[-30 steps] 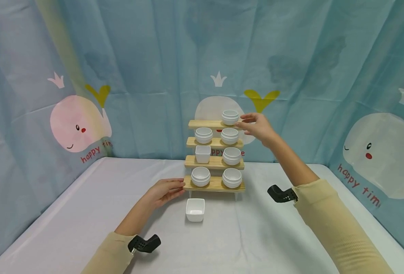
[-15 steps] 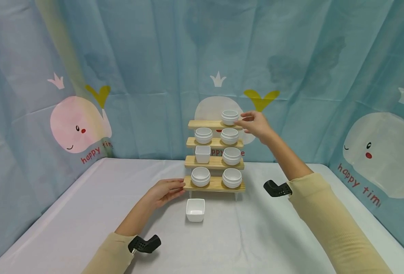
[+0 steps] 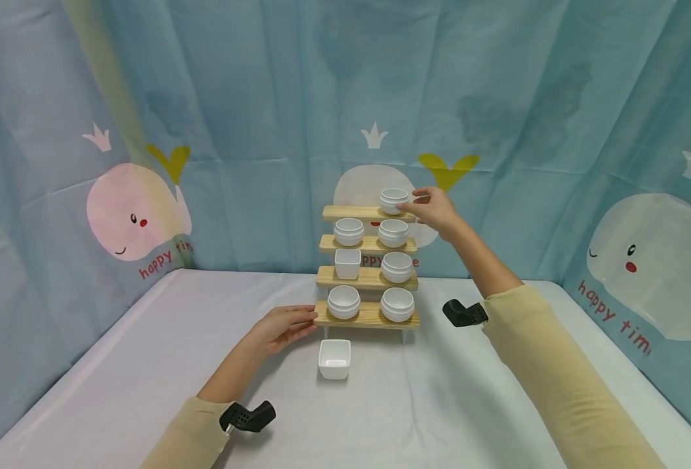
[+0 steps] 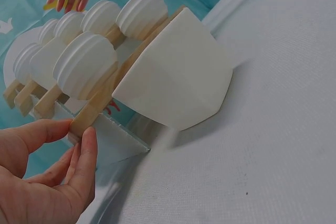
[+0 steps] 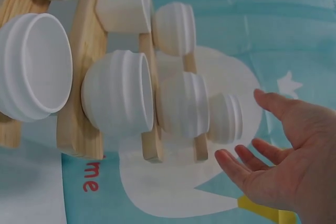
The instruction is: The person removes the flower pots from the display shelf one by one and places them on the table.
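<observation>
A tiered wooden stand (image 3: 371, 279) carries several small white bowls, mostly round. My left hand (image 3: 281, 329) pinches the left end of the bottom shelf (image 4: 93, 109) between thumb and fingers, clearly seen in the left wrist view. Up at the top shelf, my right hand (image 3: 436, 210) is by the right side of a single round bowl (image 3: 393, 202). In the right wrist view, the right thumb and fingers (image 5: 234, 167) are spread, with a visible gap between them and that bowl. One square white bowl (image 3: 335, 365) sits on the table in front of the stand.
Another square bowl (image 3: 347, 264) stands on the second shelf from the bottom, left of a round one. A white cloth (image 3: 439, 404) covers the table. Behind the stand hangs a blue curtain (image 3: 251, 130) printed with whales.
My right hand has shifted slightly left, closer to the round bowl on the top shelf, and its forearm has swung left. My left hand, the stand and the bowls look unmoved.
</observation>
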The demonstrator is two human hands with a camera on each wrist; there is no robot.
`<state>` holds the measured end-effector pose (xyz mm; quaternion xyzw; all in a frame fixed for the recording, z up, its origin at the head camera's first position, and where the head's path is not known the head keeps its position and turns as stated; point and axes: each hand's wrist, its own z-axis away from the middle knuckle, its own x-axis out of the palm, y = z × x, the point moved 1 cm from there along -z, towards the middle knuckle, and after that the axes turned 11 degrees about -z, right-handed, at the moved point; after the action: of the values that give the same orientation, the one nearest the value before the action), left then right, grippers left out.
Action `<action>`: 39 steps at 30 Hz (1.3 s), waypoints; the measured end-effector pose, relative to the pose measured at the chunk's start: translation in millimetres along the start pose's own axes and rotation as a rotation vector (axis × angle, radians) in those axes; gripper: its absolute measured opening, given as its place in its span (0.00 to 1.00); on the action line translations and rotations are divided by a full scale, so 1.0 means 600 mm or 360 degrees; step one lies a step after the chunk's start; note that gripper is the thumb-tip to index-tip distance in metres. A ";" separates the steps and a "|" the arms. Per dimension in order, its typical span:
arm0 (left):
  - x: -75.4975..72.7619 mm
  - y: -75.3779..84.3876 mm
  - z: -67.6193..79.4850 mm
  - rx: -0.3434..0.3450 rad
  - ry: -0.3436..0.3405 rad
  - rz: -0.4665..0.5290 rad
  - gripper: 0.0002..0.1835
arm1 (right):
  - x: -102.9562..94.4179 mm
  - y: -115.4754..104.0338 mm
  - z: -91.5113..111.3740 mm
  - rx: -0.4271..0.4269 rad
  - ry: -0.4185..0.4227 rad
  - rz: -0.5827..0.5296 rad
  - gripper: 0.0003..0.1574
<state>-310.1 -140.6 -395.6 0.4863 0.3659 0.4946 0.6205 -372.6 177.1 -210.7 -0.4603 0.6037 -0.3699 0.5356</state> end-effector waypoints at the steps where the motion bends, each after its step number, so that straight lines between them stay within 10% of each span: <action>1: 0.001 0.000 0.000 0.0004 0.0002 0.0001 0.27 | 0.000 -0.001 -0.001 0.0000 0.0000 0.0011 0.44; 39: -0.001 0.003 0.009 0.0013 -0.0019 0.0003 0.28 | 0.036 0.006 -0.063 0.0054 0.0070 -0.0050 0.46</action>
<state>-305.9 -142.3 -392.3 0.4921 0.3637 0.4907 0.6202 -410.4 155.9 -215.0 -0.4523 0.6016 -0.3986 0.5241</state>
